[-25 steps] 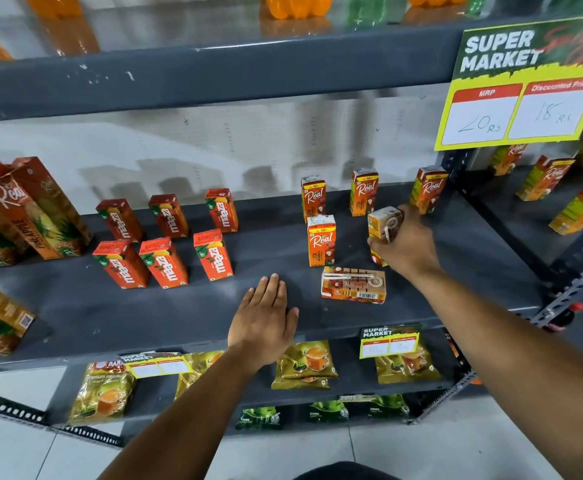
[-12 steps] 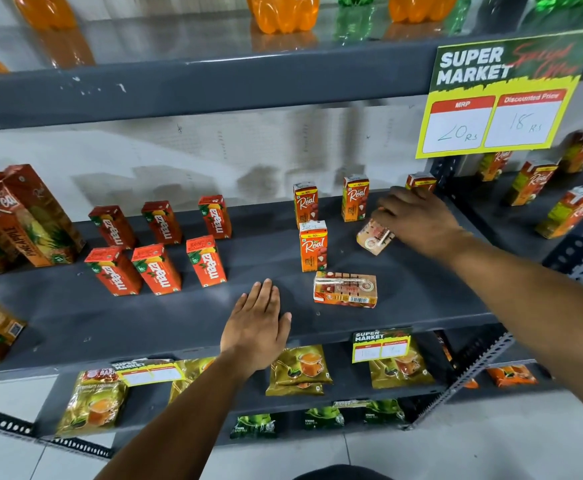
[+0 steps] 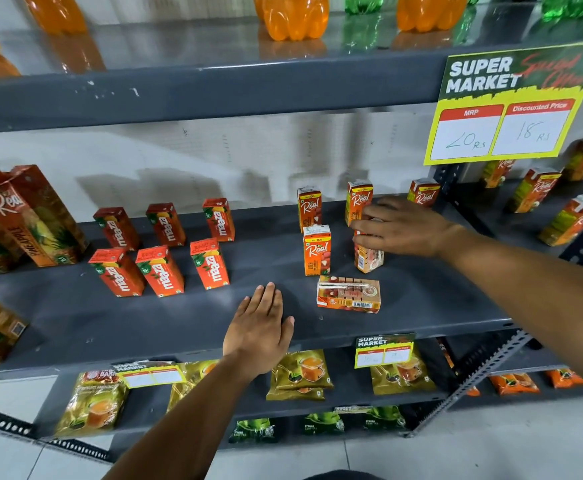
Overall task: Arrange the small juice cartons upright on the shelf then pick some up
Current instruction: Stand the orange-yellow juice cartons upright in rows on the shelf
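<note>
Right hand [image 3: 400, 226] clamped over top of upright carton [image 3: 369, 256]; left hand [image 3: 260, 329] flat, fingers spread, on shelf [image 3: 110, 323]. Fallen carton [image 3: 348, 294] lies at 6 o'clock. Risk: careless release topples carton into neighbour [image 3: 317, 249] at 9 o'clock.

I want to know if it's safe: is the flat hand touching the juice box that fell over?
Apart. In the head view, bare shelf shows between the left hand and the lying carton.

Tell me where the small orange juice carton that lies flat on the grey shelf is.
In the head view, the flat orange juice carton lies right of centre near the grey metal shelf's front edge, just ahead of two upright Real cartons and right of the flat left hand.
</note>
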Motion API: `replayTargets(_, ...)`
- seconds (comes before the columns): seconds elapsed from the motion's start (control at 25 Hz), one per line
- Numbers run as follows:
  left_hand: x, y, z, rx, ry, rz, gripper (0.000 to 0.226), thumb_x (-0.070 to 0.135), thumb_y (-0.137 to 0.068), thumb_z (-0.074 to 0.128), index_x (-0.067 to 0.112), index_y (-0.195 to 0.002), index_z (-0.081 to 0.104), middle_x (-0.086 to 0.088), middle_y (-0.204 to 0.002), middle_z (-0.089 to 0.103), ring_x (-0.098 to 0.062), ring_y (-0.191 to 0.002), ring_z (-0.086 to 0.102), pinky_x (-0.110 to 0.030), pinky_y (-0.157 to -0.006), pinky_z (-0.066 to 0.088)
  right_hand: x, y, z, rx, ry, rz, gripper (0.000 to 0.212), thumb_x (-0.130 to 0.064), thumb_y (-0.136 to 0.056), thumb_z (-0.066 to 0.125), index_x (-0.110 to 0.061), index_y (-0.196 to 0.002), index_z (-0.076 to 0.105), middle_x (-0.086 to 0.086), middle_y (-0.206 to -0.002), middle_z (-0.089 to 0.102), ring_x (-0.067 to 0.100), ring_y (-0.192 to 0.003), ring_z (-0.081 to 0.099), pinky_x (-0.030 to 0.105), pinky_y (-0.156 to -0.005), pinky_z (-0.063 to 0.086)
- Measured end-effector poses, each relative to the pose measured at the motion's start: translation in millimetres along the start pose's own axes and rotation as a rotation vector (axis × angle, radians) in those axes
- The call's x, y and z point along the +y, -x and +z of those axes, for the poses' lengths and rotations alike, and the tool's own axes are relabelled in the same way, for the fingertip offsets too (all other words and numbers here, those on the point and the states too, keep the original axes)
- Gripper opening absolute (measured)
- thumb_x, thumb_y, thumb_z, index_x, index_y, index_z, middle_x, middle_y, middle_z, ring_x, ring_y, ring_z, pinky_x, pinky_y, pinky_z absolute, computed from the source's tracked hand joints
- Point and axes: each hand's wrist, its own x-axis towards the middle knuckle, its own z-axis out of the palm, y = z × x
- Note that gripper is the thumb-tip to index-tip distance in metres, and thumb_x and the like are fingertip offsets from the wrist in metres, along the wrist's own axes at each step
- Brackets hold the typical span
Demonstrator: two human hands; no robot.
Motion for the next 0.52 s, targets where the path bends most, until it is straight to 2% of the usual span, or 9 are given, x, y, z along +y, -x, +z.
replayTargets(0.12,0,0,0,0.003,0.009,-0.001,0.082,0.055,-0.085,-0.010,0.011,-0.151,0.009,-0.006,-0.162,0.004,-0.021,-0.148,0.000,-0.036,-0.118,0.001,4,2,-2,-0.047,-0.049,-0.046,0.058,-0.002,-0.061,0.087,-0.010,-0.113,0.065,0.013,-0.126,0.065,0.039,-0.109,0.060,0.051,-0.081,0.054)
replayTargets(0.2,0,0,0,-0.003,0.005,-0.007,0.073,0.053,-0.092,-0.001,0.011,-0.151,0.008,-0.006,-0.162,0.004,-0.021,-0.148,0.000,-0.036,-0.119,0.001,8,-1,-8,-0.095,-0.122,-0.018,0.060,-0.004,-0.061,0.087,-0.013,-0.116,0.065,0.010,-0.126,0.065,0.037,-0.109,0.061,0.049,-0.082,0.054)
replayTargets(0.28,0,0,-1,-0.014,0.004,-0.010,0.067,0.049,-0.097,0.008,0.010,-0.151,0.008,-0.006,-0.162,0.003,-0.021,-0.148,-0.001,-0.036,-0.119,0.001,12,-6,-13,-0.167,-0.317,0.126,0.063,-0.011,-0.072,0.081,-0.022,-0.130,0.058,0.003,-0.135,0.060,0.030,-0.119,0.057,0.045,-0.090,0.051)
replayTargets(0.32,0,0,-1,-0.015,0.004,-0.010,0.066,0.049,-0.098,0.009,0.011,-0.151,0.008,-0.006,-0.162,0.003,-0.021,-0.148,-0.001,-0.036,-0.119,0.001,15,-10,-18,-0.261,-0.446,0.231,0.064,-0.015,-0.076,0.076,-0.025,-0.135,0.053,0.001,-0.139,0.056,0.027,-0.123,0.054,0.043,-0.094,0.049)
replayTargets(0.36,0,0,-2,-0.015,0.002,-0.009,0.065,0.048,-0.098,0.010,0.010,-0.151,0.008,-0.006,-0.162,0.003,-0.021,-0.148,-0.001,-0.037,-0.120,0.002,18,-15,-21,-0.365,-0.556,0.330,0.061,-0.022,-0.078,0.073,-0.026,-0.135,0.052,0.002,-0.138,0.056,0.026,-0.121,0.054,0.042,-0.094,0.050)
replayTargets(0.44,0,0,-2,-0.016,-0.002,-0.003,0.065,0.048,-0.098,0.010,0.010,-0.151,0.008,-0.006,-0.162,0.003,-0.022,-0.148,-0.001,-0.037,-0.120,0.002,22,-24,-20,-0.499,-0.678,0.498,0.052,-0.045,-0.075,0.072,-0.022,-0.120,0.058,0.006,-0.119,0.064,0.026,-0.101,0.061,0.042,-0.086,0.054)
replayTargets(0.52,0,1,-2,-0.015,-0.004,-0.001,0.065,0.048,-0.098,0.010,0.010,-0.151,0.009,-0.007,-0.162,0.003,-0.022,-0.148,0.000,-0.037,-0.120,0.002,21,-31,-16,-0.569,-0.726,0.646,0.065,-0.070,-0.068,0.065,-0.020,-0.110,0.061,0.005,-0.105,0.067,0.024,-0.087,0.063,0.039,-0.080,0.056)
